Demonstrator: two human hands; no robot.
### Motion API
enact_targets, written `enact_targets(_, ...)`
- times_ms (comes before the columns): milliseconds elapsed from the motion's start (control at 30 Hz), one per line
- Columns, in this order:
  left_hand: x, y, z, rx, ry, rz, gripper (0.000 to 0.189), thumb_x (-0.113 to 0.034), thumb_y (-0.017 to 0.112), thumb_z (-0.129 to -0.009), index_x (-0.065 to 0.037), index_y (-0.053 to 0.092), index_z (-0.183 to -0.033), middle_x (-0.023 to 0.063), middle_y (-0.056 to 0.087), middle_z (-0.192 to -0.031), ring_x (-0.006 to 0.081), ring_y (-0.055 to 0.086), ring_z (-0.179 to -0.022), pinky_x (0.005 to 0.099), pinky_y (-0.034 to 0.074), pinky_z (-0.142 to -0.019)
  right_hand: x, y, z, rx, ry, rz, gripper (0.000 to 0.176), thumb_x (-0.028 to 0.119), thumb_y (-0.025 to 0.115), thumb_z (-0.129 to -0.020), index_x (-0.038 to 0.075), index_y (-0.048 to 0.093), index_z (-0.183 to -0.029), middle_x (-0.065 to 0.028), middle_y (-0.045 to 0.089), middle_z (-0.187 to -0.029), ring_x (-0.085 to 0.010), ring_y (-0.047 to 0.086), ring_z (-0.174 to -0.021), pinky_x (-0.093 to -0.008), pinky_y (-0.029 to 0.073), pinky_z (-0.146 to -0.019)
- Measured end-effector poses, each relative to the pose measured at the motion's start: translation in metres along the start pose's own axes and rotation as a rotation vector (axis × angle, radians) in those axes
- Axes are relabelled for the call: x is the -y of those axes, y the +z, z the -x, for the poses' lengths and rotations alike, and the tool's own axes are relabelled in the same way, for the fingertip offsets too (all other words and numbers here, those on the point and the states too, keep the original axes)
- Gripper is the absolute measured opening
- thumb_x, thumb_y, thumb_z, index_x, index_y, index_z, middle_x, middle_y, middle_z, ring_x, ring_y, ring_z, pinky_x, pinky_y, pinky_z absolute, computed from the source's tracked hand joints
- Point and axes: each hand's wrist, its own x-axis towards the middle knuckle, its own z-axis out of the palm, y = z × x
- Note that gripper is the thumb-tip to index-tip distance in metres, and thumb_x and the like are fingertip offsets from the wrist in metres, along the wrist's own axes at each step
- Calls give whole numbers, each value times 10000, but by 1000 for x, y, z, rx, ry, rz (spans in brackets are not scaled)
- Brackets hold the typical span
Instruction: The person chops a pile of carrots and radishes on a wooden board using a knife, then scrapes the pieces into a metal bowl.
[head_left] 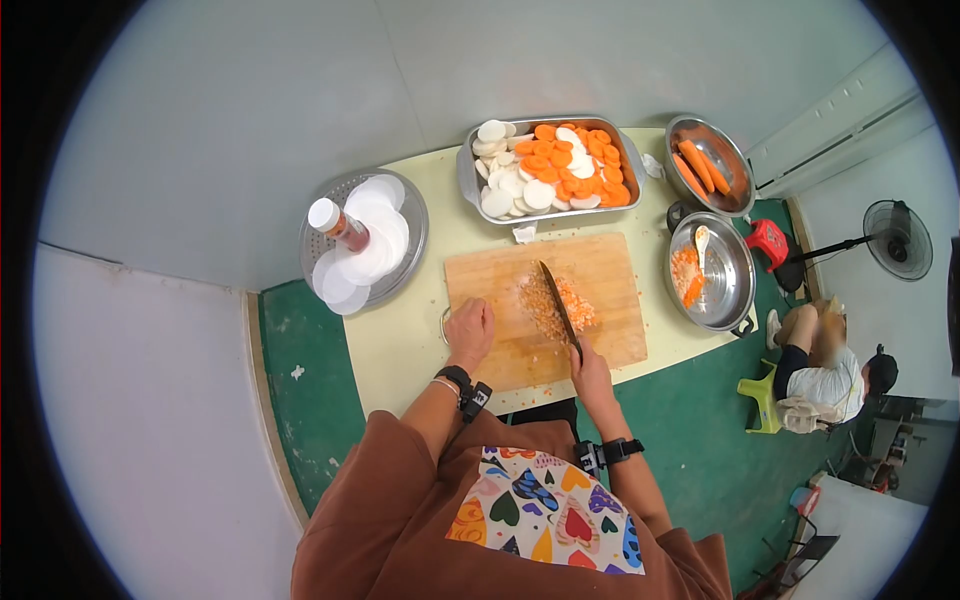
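Gripping knife (560,312) by handle in right hand (592,375) at near edge of cutting board (615,265), blade across chopped carrot pile (582,305) at board centre. Resting left hand (470,330), loosely curled, holding nothing, on near left part of board, just beside pile. Beyond board: metal tray (466,180) of carrot and white slices. Right: two steel bowls (728,275). Far left: colander (418,225) with white rounds.

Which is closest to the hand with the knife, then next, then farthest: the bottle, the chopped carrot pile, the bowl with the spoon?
1. Chopped carrot pile, on the board, just ahead of the right hand and its knife.
2. Bowl with the spoon, off to the right.
3. Bottle, far left.
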Motion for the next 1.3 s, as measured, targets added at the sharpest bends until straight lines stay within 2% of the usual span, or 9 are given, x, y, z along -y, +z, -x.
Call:
enact_targets(133, 1, 0, -1, -7, -1, 7, 158, -169, 579, -875, -61, 555, -762, 115, 576, -746, 347, 588, -685, 457, 453, -600, 8, -8, -1, 21, 20, -85, 288, 229, 524, -974, 52, 534, -1202, -277, 605, -699, -465, 600, -680, -540, 452, -579)
enact_targets(267, 1, 1, -1, -2, 6, 11, 157, -167, 579, -874, -61, 555, -761, 115, 578, -749, 348, 587, -685, 458, 453, -602, -3, 1, -2, 0, -14, 4, 285, 226, 526, -974, 54, 535, -1200, -276, 606, -701, -463, 604, -687, -539, 457, -585)
enact_targets(433, 0, -1, 0, -2, 2, 3, 157, -168, 579, -871, -61, 554, -760, 115, 578, -747, 348, 587, -678, 459, 456, -606, 4, 3, 2, -8, 12, -50, 214, 181, 544, -967, 28, 546, -1117, -296, 590, -713, -484, 586, -683, -518, 437, -569)
enact_targets(567, 3, 1, 0, -11, -10, 4, 155, -170, 580, -869, -62, 557, -760, 115, 577, -746, 345, 588, -677, 457, 457, -606, 10, -2, 2, -19, -19, -10, 217, 181, 545, -967, 26, 546, -1118, -293, 589, -708, -485, 587, -687, -516, 438, -568)
enact_targets(633, 1, 0, -1, 0, -10, 5, 156, -171, 581, -868, -62, 559, -759, 116, 577, -746, 341, 590, -681, 453, 458, -606, 16, -7, 2, -12, -1, -107, 217, 188, 544, -969, 25, 546, -1112, -291, 587, -702, -489, 584, -688, -518, 438, -565)
enact_targets(733, 0, 0, -1, -10, 0, 14, 161, -173, 580, -870, -62, 559, -756, 115, 577, -747, 342, 589, -681, 452, 459, -606, 5, 3, 2, -12, -16, 3, 214, 197, 541, -972, 24, 542, -1097, -290, 585, -697, -491, 579, -685, -523, 435, -563)
enact_targets(1067, 1, 0, -1, 6, -24, -4, 173, -178, 580, -873, -60, 558, -749, 118, 574, -744, 350, 588, -678, 457, 457, -597, 5, 4, 4, 0, -29, 6, 221, 229, 536, -968, 39, 528, -1081, -286, 597, -684, -483, 588, -667, -554, 456, -578)
enact_targets(1133, 0, 0, -2, -4, -16, 19, 179, -178, 581, -873, -57, 554, -744, 121, 571, -738, 350, 588, -675, 457, 457, -596, 9, 1, 5, -42, -43, -98, 225, 234, 537, -968, 34, 530, -1069, -289, 595, -683, -487, 586, -666, -556, 455, -575)
enact_targets(1300, 0, 0, -2, -9, -3, 13, 177, -177, 580, -875, -56, 557, -748, 120, 573, -735, 345, 589, -671, 455, 458, -597, -1, 3, 3, -23, -25, -15, 247, 242, 532, -972, 27, 542, -1093, -293, 599, -693, -488, 589, -674, -556, 457, -576)
